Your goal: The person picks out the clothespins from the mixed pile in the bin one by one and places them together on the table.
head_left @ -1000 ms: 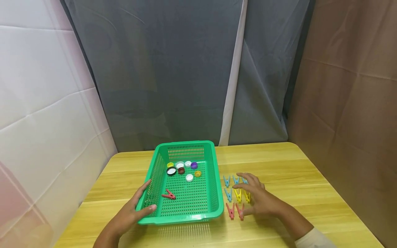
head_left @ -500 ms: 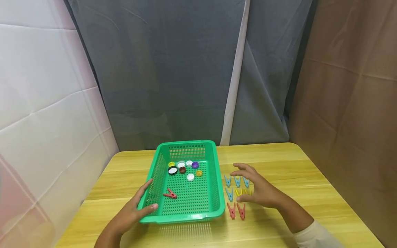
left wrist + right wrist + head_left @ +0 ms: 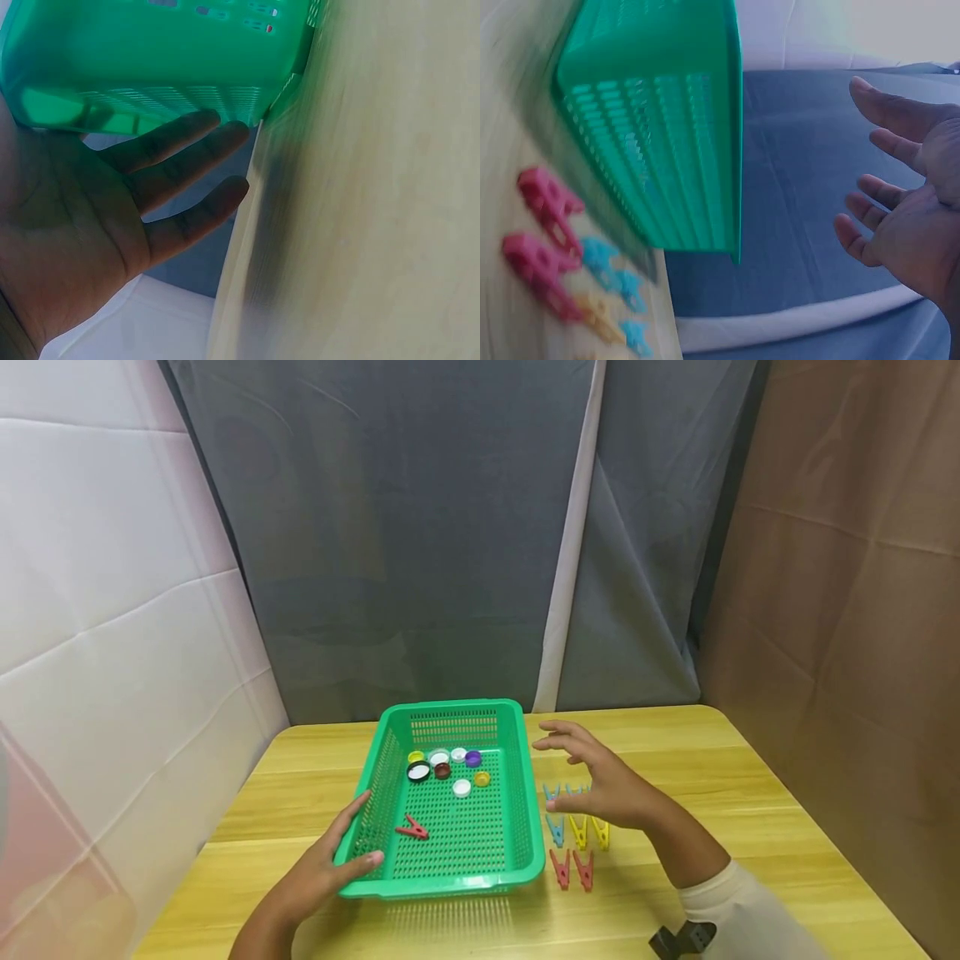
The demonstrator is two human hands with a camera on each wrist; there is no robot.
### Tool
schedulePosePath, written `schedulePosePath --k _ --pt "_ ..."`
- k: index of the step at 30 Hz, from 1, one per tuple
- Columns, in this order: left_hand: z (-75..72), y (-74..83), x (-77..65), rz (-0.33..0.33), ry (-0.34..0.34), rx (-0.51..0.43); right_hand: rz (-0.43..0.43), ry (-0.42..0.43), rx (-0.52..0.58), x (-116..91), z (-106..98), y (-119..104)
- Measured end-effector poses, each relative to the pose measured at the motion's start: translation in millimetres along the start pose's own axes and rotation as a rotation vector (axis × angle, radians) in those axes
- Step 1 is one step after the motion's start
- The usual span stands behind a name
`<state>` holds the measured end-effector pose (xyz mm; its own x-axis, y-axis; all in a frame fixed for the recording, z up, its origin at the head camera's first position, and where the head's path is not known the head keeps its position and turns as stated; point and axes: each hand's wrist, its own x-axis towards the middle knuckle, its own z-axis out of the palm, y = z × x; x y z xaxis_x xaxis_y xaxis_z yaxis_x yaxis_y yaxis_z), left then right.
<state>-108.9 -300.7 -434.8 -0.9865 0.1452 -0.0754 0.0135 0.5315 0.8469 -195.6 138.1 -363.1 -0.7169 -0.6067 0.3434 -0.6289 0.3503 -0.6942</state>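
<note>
My left hand (image 3: 322, 860) holds the left rim of a green plastic basket (image 3: 480, 887), its thumb over the rim and its other fingers along the outside. In the left wrist view, three of those fingers (image 3: 187, 161) are straight. On the basket floor lie several bottle caps (image 3: 418, 772) and one red clothespin (image 3: 413, 828). My right hand (image 3: 607, 777) hovers empty right of the basket, fingers spread. Beneath and before it lie blue clothespins (image 3: 555, 831), yellow clothespins (image 3: 579, 832) and red clothespins (image 3: 561, 869) in rows. The hand covers parts of the back blue row.
The basket stands on a wooden table (image 3: 660, 735). Grey cloth (image 3: 450, 568) hangs behind it, white cloth (image 3: 135, 610) at the left and brown cloth (image 3: 840, 610) at the right. A small black device (image 3: 682, 939) sits at the right sleeve.
My right hand has moved away from the red and yellow clothespins, up and left towards the basket's right rim. My left hand and the basket stay where they were.
</note>
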Motion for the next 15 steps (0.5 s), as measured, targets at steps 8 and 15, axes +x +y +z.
schedulePosePath --k 8,15 --pt "-1.1 -1.7 0.0 0.000 0.002 0.004 -0.015 -0.077 0.080 31.3 13.7 -15.8" --pt "-1.4 -1.7 -0.1 -0.003 -0.003 -0.002 0.005 -0.157 0.208 70.4 27.0 -16.0"
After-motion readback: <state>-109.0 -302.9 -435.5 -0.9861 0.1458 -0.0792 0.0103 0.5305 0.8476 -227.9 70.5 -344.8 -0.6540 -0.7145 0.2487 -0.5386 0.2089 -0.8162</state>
